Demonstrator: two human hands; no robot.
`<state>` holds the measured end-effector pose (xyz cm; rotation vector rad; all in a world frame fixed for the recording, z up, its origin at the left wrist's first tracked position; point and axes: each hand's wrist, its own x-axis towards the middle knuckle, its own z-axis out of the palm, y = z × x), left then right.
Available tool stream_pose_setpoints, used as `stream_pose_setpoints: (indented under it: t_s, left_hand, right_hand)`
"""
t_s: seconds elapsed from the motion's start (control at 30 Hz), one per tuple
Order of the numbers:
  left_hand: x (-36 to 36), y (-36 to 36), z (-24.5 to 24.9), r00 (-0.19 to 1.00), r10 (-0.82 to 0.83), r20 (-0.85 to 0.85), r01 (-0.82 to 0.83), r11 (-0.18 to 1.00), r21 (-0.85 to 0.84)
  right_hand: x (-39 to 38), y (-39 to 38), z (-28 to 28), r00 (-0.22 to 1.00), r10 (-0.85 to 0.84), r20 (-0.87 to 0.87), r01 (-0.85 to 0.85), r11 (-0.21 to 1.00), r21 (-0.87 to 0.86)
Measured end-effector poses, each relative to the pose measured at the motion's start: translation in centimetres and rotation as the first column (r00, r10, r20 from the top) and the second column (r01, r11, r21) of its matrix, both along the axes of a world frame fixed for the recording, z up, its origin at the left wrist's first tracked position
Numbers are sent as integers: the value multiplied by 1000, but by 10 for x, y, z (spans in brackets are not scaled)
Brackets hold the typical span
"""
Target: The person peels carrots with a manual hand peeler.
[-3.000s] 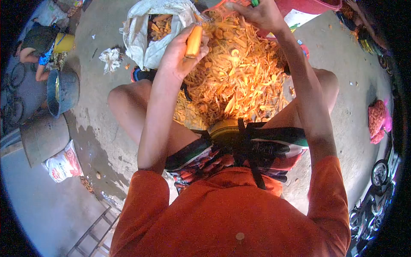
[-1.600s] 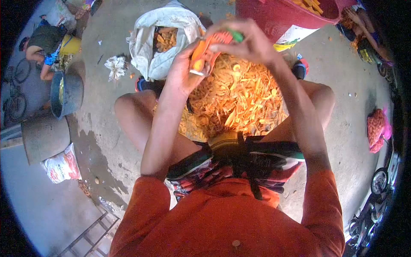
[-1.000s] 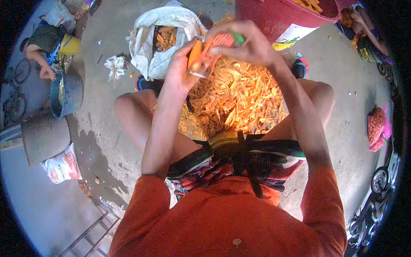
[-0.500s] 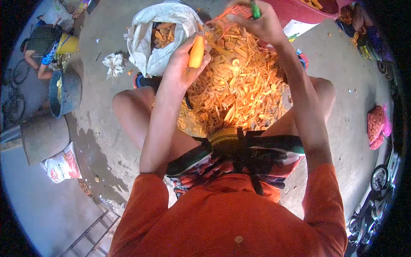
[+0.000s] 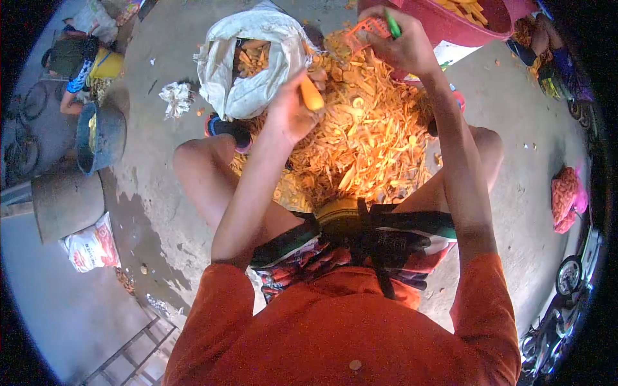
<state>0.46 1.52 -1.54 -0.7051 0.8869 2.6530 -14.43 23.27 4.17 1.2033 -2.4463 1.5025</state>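
A smooth orange carrot (image 5: 311, 95) is gripped in my left hand (image 5: 290, 110), over the left side of a big heap of orange peelings (image 5: 370, 141). My right hand (image 5: 405, 46) is closed around an orange and green peeler (image 5: 393, 23), up by the red tub. Its orange part points toward the heap, apart from the carrot. Both hands are above the peelings between my bent legs. Just left of my left hand stands an open white sack (image 5: 222, 77) with unpeeled carrots (image 5: 252, 59) inside.
A red tub (image 5: 438, 27) of peeled carrots is at top right. Crumpled white plastic (image 5: 176, 100) lies left of the sack. Another person (image 5: 67, 61) bends beside a blue tub (image 5: 106, 138) at far left. A red mesh bag (image 5: 564, 199) lies at right.
My left hand has moved down slightly and turned, tilting the carrot's lower end to the right. My right hand has shifted right and down, widening the distance between peeler and carrot.
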Motion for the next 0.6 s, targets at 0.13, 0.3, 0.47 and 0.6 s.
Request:
stream_pose_setpoints:
  t_s: [0.13, 0.3, 0.47, 0.6]
  left_hand:
    - [-7, -1, -8, 996, 93, -17, -94, 973, -209]
    - [-9, -7, 19, 968, 239, -72, -249, 934, -255]
    - [-10, -4, 12, 960, 206, -190, -270, 858, -437]
    - [-15, 10, 22, 881, 373, -292, -473, 713, -517]
  right_hand:
    - [-3, 2, -19, 979, 50, -200, 3, 967, 254]
    - [40, -20, -22, 956, 244, -164, -180, 926, 332]
    - [57, -42, -23, 937, 241, -252, -160, 939, 304]
    - [57, -48, -27, 945, 241, -220, -169, 939, 300]
